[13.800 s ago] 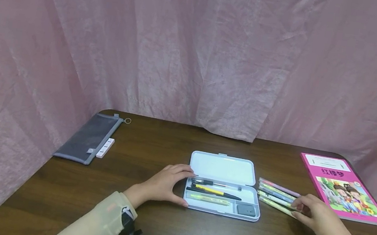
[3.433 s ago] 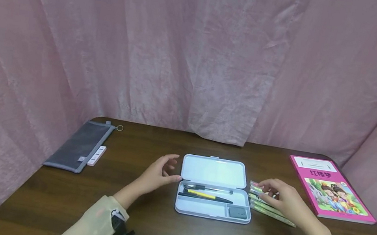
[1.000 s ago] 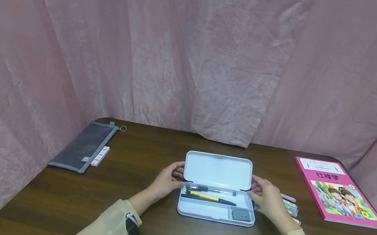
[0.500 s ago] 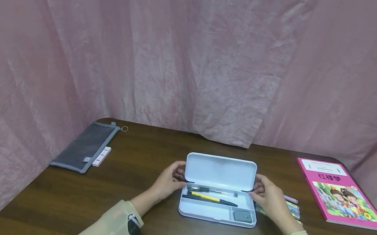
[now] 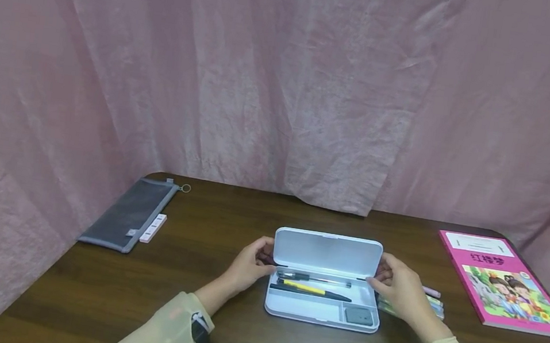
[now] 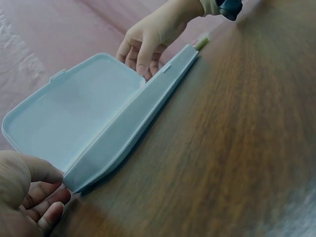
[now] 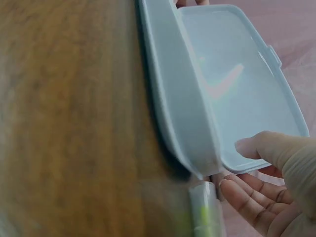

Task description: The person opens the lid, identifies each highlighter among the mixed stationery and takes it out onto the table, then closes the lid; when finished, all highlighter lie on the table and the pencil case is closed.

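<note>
A white pencil case (image 5: 303, 312) lies at the middle of the table, its lid (image 5: 328, 252) tilted up at the back. My left hand (image 5: 248, 266) holds the left side by the hinge, thumb at the corner and fingers behind the lid. On the opposite side, my right hand (image 5: 402, 290) pinches the lid's corner; in the right wrist view the thumb (image 7: 256, 144) presses its inner face. Inside lie a clear pen (image 5: 313, 279), a yellow and black pen (image 5: 311, 289), a thin black stick partly beneath it, and a grey block (image 5: 358, 316). Several pastel pens (image 5: 436, 308) are partly hidden behind the right hand.
A grey mesh zip pouch (image 5: 130, 216) lies at the table's left, with a small white block (image 5: 152, 228) beside it. At the right is a pink picture book (image 5: 514, 293). A pink curtain (image 5: 287, 80) hangs behind the table (image 5: 228, 206).
The pale green highlighter has left the case's front compartment. My right hand has gone from the pastel pens to the lid, my left to its other side. The lid has risen to a steeper tilt.
</note>
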Demonstrator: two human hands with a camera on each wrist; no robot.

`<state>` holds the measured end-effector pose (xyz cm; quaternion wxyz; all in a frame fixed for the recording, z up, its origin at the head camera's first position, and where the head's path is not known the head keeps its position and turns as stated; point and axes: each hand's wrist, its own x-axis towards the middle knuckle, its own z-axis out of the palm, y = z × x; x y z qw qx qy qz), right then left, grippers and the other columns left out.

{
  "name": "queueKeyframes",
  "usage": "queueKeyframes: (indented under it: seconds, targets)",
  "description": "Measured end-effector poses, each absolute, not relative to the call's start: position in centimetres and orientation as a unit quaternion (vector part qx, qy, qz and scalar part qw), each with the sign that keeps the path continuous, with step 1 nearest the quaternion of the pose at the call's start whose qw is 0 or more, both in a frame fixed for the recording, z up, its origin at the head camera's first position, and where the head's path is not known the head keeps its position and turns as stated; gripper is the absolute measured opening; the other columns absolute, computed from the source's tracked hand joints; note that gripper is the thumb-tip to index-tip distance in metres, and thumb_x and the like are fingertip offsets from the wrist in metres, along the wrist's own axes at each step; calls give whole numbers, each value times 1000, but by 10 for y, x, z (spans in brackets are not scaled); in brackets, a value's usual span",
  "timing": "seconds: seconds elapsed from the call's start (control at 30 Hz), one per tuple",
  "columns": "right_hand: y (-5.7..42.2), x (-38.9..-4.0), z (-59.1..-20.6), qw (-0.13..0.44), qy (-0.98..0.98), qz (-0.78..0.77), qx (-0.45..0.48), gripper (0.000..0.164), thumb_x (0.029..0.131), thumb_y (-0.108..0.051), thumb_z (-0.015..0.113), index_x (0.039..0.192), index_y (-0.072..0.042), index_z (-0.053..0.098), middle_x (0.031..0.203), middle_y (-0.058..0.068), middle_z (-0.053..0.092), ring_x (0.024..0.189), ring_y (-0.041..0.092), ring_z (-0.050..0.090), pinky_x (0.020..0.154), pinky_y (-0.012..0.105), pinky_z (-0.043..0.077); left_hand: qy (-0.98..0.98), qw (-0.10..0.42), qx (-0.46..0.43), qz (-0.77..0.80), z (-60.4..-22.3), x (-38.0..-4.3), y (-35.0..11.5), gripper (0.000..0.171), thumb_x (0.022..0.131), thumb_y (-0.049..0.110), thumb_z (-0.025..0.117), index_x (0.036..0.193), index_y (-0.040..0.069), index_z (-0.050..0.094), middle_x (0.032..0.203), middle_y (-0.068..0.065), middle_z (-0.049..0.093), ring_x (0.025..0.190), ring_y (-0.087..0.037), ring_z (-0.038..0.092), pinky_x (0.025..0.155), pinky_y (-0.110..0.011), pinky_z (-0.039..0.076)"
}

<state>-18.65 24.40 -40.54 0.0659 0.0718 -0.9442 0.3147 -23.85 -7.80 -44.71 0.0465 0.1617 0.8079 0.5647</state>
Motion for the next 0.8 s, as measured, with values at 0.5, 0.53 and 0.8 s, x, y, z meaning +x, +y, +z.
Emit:
queueKeyframes:
  seconds: [0.5, 0.53, 0.8]
  targets:
    - [253, -180, -366, 83, -945, 293, 121, 54, 85, -32, 73, 129, -5, 56, 108, 13, 65, 89, 20, 63, 72, 37, 54, 814, 52, 175, 552, -450, -239, -77, 33, 85, -1, 67, 115, 10, 61, 106, -10, 65, 96, -20, 60, 77, -23, 46]
    - [252, -180, -364, 84, -945, 292, 122, 53, 86, -33, 71, 129, -5, 56, 109, 13, 65, 89, 20, 63, 72, 37, 53, 815, 52, 176, 550, -450, -239, -77, 32, 85, -2, 67, 115, 10, 61, 106, -10, 65, 96, -20, 60, 77, -23, 46]
    - [242, -186, -358, 88, -943, 295, 125, 47, 94, -37, 61, 127, -4, 57, 105, 10, 64, 91, 21, 61, 75, 35, 52, 812, 42, 187, 552, -447, -236, -78, 31, 84, -4, 65, 112, 8, 61, 104, -12, 65, 94, -20, 60, 75, -22, 45]
